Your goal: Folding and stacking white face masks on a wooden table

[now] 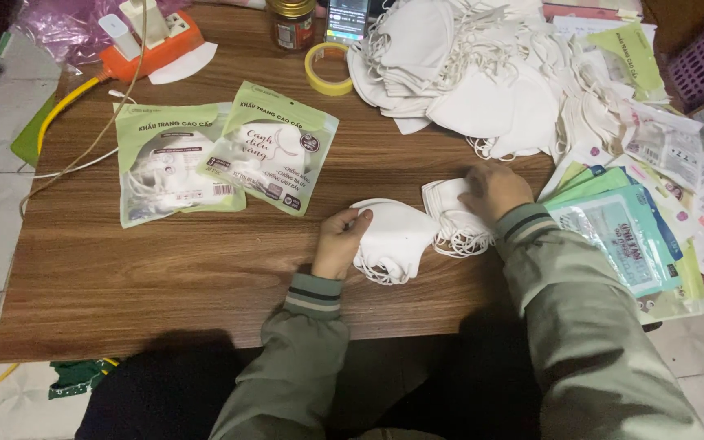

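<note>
My left hand (341,242) grips the left edge of a small stack of folded white face masks (397,236) lying on the wooden table (165,277). A second small stack of white masks (450,213) lies just to its right, and my right hand (492,190) rests on top of it, fingers curled over the upper edge. Thin ear loops trail out from under both stacks. Both sleeves are grey-green with striped cuffs.
Two sealed green-and-clear mask packs (174,159) (275,145) lie at left. A big heap of loose white masks (482,73) fills the far right. Empty pouches (629,228) are piled at right. A tape roll (327,68), a jar (292,23), and an orange power strip (152,45) stand at back.
</note>
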